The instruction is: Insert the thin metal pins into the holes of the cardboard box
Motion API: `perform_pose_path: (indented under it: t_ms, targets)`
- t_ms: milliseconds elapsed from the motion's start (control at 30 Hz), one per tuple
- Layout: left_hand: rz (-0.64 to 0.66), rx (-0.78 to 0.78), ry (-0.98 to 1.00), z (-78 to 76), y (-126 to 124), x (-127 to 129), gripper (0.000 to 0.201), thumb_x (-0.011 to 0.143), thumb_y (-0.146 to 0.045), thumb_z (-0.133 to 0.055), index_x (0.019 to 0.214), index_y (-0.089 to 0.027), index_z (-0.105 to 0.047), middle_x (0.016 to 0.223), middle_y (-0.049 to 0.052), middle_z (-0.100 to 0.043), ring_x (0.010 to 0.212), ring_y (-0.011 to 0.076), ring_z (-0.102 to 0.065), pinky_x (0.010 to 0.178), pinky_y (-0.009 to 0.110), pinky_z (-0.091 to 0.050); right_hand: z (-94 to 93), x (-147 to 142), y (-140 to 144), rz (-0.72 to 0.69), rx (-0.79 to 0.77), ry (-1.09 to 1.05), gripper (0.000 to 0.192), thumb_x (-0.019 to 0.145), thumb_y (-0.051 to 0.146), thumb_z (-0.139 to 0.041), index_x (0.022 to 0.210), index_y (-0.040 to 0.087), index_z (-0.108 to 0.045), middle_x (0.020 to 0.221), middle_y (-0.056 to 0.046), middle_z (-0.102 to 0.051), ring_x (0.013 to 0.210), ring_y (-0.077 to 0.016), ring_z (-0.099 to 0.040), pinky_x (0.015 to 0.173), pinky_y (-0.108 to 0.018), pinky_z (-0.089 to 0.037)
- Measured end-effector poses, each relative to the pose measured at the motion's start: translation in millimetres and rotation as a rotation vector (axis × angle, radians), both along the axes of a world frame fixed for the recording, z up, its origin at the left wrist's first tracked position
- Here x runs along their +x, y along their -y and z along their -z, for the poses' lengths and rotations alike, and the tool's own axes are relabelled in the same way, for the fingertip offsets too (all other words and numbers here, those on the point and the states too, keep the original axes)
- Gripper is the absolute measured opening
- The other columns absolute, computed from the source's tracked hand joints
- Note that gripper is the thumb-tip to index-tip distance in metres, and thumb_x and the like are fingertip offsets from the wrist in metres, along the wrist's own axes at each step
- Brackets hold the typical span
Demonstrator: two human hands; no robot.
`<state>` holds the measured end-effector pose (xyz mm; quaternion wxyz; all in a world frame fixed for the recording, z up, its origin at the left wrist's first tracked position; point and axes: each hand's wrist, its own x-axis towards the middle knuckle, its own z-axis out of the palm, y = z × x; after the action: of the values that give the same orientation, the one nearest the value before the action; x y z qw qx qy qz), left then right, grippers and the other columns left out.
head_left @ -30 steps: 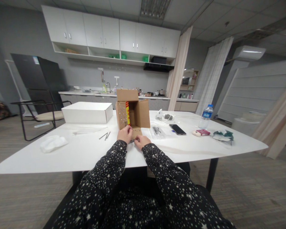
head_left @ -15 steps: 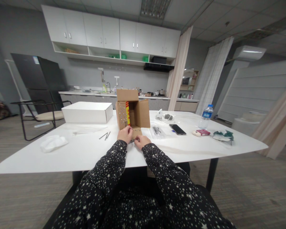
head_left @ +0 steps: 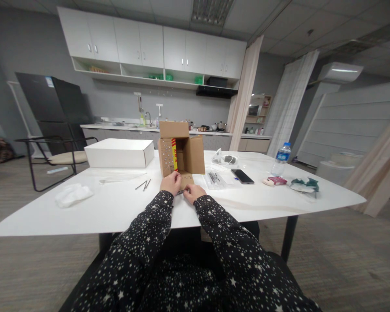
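Note:
A small cardboard box [head_left: 195, 156] stands open toward me, its flaps spread. Small pale beads or studs dot its left flap [head_left: 166, 156], beside a red and yellow strip [head_left: 174, 155]. My left hand [head_left: 171, 183] is closed, fingertips pinched together at the lower front flap [head_left: 186, 178]; whatever they hold is too small to make out. Close by on the right, my right hand [head_left: 194, 193] has its fingers closed on a thin dark stick-like thing [head_left: 180, 191], mostly hidden between the hands. Several thin metal tools [head_left: 143, 185] lie left of my left hand.
On the white table [head_left: 117, 216] are a white box [head_left: 118, 154], crumpled tissue [head_left: 73, 195], a clear plastic packet [head_left: 215, 179], a phone [head_left: 242, 176], a white device [head_left: 225, 159], a water bottle [head_left: 282, 158], a pink packet [head_left: 277, 180] and a green and white bundle [head_left: 304, 185].

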<state>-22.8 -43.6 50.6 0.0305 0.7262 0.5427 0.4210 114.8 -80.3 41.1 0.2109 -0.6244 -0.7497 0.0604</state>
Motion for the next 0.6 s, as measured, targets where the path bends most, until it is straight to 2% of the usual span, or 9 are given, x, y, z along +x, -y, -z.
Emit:
perform_pose_path:
  t_ms: [600]
  targets:
    - [0.010, -0.004, 0.006, 0.0, -0.7, -0.4, 0.025, 0.086, -0.034, -0.041, 0.087, -0.022, -0.062, 0.080, 0.003, -0.069, 0.075, 0.0174, -0.062, 0.069, 0.026, -0.043, -0.2, 0.2, 0.0, -0.001, 0.005, 0.004, 0.024, 0.082, 0.034, -0.049, 0.094, 0.024, -0.067, 0.089, -0.003, -0.069, 0.082, -0.0176, -0.061, 0.065, -0.025, -0.039]
